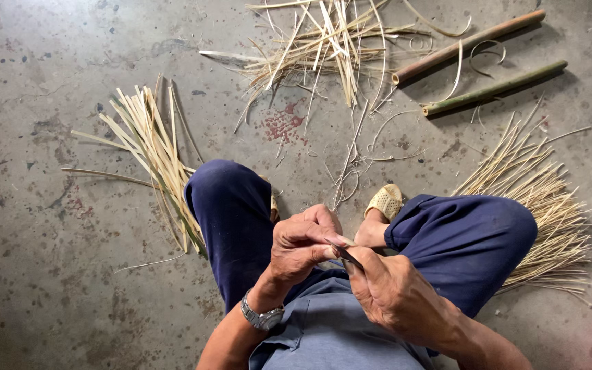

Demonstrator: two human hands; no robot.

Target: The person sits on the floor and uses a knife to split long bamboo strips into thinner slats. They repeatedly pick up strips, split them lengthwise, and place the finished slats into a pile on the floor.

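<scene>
Two hands are meeting above my lap: the left hand (303,243) is pinching a thin bamboo sliver (348,255), grip closed on it, while the right hand (388,291) is curling shut around it lower down. I judge the work midway: finished strips (152,147) and fine splints (539,199) are lying on the floor (49,82), two bamboo poles (474,44) still whole.

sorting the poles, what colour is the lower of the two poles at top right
Green; the lower pole shows best in the head view, beside a brown one.
</scene>
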